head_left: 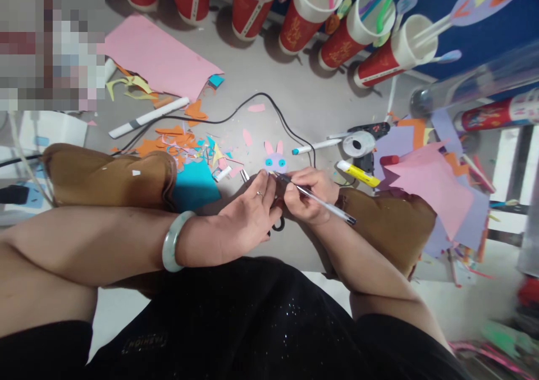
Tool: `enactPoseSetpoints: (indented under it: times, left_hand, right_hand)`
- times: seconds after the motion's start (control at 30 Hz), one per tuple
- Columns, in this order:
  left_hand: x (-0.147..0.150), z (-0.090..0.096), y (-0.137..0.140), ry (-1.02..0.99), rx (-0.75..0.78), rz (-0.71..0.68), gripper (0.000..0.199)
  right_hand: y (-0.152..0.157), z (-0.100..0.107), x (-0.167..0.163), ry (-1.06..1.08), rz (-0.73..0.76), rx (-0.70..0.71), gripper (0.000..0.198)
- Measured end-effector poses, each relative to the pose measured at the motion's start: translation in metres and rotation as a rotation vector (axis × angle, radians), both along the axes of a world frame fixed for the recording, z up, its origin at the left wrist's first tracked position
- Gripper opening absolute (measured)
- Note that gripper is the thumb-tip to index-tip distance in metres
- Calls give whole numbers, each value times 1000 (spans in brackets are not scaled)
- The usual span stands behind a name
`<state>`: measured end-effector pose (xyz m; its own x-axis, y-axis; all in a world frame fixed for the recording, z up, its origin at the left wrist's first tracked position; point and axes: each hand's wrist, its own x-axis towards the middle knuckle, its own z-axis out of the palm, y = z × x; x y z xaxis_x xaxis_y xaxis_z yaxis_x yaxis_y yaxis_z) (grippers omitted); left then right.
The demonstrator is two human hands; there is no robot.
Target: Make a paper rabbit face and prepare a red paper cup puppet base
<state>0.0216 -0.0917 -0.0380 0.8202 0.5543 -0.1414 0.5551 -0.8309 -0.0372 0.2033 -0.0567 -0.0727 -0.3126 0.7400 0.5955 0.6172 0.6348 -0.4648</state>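
Observation:
A small lilac paper rabbit face (275, 156) with pink ears and blue eyes lies on the grey table in front of me. My left hand (252, 206) rests at its lower edge, fingers stretched out and pressing it down. In my right hand (310, 193) is a ballpoint pen (322, 201) with a clear barrel, its tip at the bottom of the face. Black-handled scissors (278, 224) lie partly hidden under my hands. Just beyond the face are loose pink paper pieces (247, 138).
Several red paper cups (252, 9) holding paper figures line the back. Orange paper scraps (172, 141), a blue sheet (196, 183) and a white marker (149, 117) are at left. A yellow glue tube (357, 173), a tape roll (359, 144) and pink paper (438, 183) lie at right. A black cable (236, 116) crosses the table.

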Motion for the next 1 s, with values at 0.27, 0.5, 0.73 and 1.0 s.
enactPoseSetpoints:
  times: [0.27, 0.5, 0.73, 1.0]
  left_hand:
    - [-1, 4, 1, -28, -39, 17, 83]
    - [-2, 3, 1, -12, -7, -4, 83]
    - [-2, 3, 1, 4, 8, -6, 85]
    - [-4, 2, 2, -100, 39, 16, 80]
  right_hand:
    - [-1, -1, 2, -36, 12, -24, 18]
    - [-1, -3, 5, -49, -23, -74, 17]
    - [1, -2, 5, -34, -69, -53, 14]
    - [3, -4, 6, 78, -1, 39, 19]
